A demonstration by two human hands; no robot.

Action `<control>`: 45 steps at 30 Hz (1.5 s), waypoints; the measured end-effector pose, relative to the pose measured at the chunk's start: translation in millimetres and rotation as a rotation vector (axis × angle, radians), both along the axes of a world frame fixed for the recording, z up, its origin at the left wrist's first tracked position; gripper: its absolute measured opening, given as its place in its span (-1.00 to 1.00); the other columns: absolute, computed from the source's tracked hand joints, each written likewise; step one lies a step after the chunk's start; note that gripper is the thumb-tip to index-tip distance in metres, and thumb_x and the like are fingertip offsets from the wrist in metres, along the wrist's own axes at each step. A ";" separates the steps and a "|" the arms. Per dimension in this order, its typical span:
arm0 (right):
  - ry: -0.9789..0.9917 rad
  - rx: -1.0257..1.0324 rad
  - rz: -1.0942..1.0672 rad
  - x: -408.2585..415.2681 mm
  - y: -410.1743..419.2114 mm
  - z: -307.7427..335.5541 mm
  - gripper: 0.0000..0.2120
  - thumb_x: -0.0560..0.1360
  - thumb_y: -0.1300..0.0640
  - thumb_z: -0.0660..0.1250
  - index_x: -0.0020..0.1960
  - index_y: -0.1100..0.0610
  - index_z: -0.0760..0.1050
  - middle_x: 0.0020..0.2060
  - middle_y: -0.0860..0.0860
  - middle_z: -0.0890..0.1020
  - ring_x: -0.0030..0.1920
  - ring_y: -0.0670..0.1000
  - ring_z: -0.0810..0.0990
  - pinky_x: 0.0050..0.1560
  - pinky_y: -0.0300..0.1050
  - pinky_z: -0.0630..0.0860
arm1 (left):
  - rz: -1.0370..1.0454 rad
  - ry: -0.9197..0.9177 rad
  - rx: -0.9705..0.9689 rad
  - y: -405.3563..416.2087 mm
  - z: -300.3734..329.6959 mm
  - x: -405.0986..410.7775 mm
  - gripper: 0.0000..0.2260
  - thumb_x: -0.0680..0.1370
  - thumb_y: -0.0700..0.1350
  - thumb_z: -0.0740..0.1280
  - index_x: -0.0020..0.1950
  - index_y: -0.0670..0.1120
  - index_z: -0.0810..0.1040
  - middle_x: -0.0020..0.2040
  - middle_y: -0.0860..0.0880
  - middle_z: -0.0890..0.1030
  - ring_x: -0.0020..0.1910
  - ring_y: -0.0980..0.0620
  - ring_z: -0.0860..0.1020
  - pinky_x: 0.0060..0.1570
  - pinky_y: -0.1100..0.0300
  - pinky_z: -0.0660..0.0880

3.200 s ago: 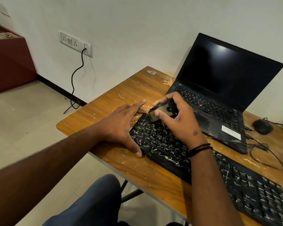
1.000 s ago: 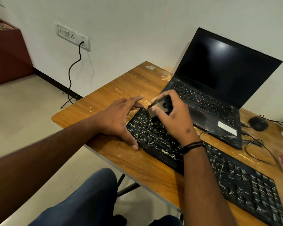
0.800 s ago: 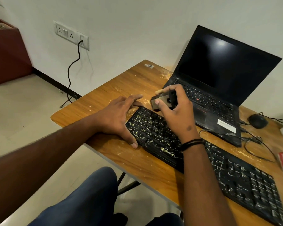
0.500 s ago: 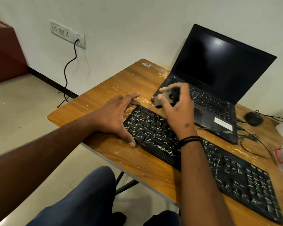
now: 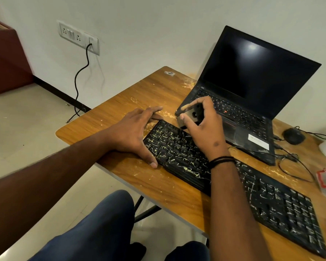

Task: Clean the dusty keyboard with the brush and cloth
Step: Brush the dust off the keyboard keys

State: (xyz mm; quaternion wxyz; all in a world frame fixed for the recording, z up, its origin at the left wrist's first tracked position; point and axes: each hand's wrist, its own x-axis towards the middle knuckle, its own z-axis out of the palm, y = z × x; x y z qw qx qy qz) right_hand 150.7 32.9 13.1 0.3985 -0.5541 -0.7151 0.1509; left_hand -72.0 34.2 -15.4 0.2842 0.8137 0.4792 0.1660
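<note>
Bracing dusty keyboard [image 5: 233, 178] on wooden table [image 5: 120, 102], near open laptop [image 5: 252, 87]: your left hand [image 5: 134, 132] flat, grasping nothing, at its left end; your right hand [image 5: 205, 123] grips brush [image 5: 191, 114] above far-left keys

One keyboard [image 5: 233, 178]; one brush [image 5: 191, 115]; one laptop [image 5: 248, 95]; one mouse [image 5: 294, 136]; two hands; one worktop [image 5: 120, 110]; one wall socket panel [image 5: 78, 36].

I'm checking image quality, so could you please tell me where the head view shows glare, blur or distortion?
Head view: a soft glare spot on the laptop screen; the keyboard blurs toward its right end; wide-angle bending tilts the wall socket; right hand and brush reasonably sharp.
</note>
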 end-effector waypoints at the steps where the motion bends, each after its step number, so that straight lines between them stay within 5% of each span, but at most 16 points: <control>1: 0.008 0.019 -0.027 1.9 0.9 0.6 -0.69 0.51 0.09 0.45 0.15 0.04 0.38 0.01 -0.08 0.63 0.03 -0.09 0.61 0.05 -0.03 0.62 | -0.002 -0.006 -0.003 -0.1 0.7 0.4 0.31 0.07 0.23 0.66 0.61 0.21 -0.11 0.47 0.17 0.20 0.50 0.07 0.10 0.39 0.12 0.11; 3: 0.079 0.016 -0.004 7.5 -0.1 4.0 -0.70 0.50 0.11 0.46 0.13 0.06 0.41 0.01 -0.08 0.65 0.03 -0.08 0.63 0.04 0.04 0.63 | -0.002 -0.011 -0.003 -0.4 1.1 0.1 0.31 0.08 0.21 0.67 0.62 0.20 -0.11 0.35 0.25 0.20 0.41 0.18 0.09 0.36 0.16 0.09; 10: 0.012 0.008 -0.011 9.1 -0.5 4.0 -0.73 0.49 0.08 0.46 0.08 0.02 0.40 -0.06 -0.07 0.61 0.00 -0.01 0.60 -0.05 -0.04 0.60 | 0.005 -0.003 0.002 -0.6 0.5 0.3 0.32 0.06 0.25 0.65 0.61 0.21 -0.10 0.47 0.16 0.22 0.52 0.04 0.11 0.43 0.09 0.09; 14: 0.035 -0.020 0.020 13.8 -3.9 5.4 -0.72 0.49 0.14 0.47 0.10 0.09 0.42 -0.10 -0.14 0.60 -0.09 -0.20 0.58 -0.14 -0.24 0.56 | 0.006 0.001 -0.008 -0.3 0.2 -1.1 0.32 0.04 0.28 0.63 0.61 0.21 -0.10 0.47 0.17 0.21 0.53 0.00 0.11 0.46 0.04 0.11; 19: 0.077 -0.059 0.068 17.8 -2.8 4.4 -0.73 0.49 0.16 0.48 0.08 0.10 0.43 -0.04 -0.07 0.67 -0.02 -0.06 0.64 -0.07 -0.08 0.60 | 0.004 -0.004 -0.003 -1.2 1.1 -0.8 0.32 0.03 0.29 0.61 0.62 0.19 -0.09 0.38 0.23 0.21 0.50 0.07 0.11 0.41 0.12 0.09; 28: 0.027 -0.027 -0.013 21.9 -2.4 6.7 -0.73 0.49 0.13 0.48 0.07 0.06 0.41 -0.12 -0.15 0.57 -0.12 -0.23 0.56 -0.23 -0.41 0.45 | -0.004 -0.013 0.017 -0.2 0.3 -1.5 0.31 0.06 0.27 0.65 0.62 0.18 -0.07 0.30 0.33 0.16 0.37 0.22 0.08 0.42 0.12 0.08; 38: 0.113 -0.090 0.016 30.0 -3.8 8.3 -0.75 0.47 0.17 0.49 0.04 0.07 0.44 -0.06 -0.02 0.62 -0.06 -0.04 0.63 -0.18 -0.13 0.60 | 0.009 0.000 0.022 0.9 0.2 0.8 0.30 0.08 0.23 0.67 0.61 0.20 -0.09 0.56 0.07 0.19 0.53 0.01 0.11 0.41 0.11 0.09; 43: 0.032 0.020 -0.076 16.6 -2.8 5.3 -0.73 0.49 0.14 0.47 0.08 0.04 0.40 -0.12 -0.16 0.55 -0.12 -0.27 0.54 -0.19 -0.42 0.45 | 0.002 -0.006 0.022 -0.7 -0.2 0.5 0.30 0.08 0.23 0.66 0.62 0.19 -0.09 0.56 0.06 0.19 0.53 0.01 0.10 0.35 0.15 0.08; 45: 0.061 -0.032 -0.020 23.7 -2.0 6.1 -0.73 0.48 0.16 0.48 0.07 0.08 0.42 -0.08 -0.12 0.61 -0.07 -0.21 0.59 -0.14 -0.34 0.51 | 0.008 -0.004 0.027 -0.4 0.5 0.0 0.30 0.08 0.22 0.66 0.62 0.19 -0.09 0.55 0.06 0.19 0.53 0.02 0.11 0.35 0.17 0.08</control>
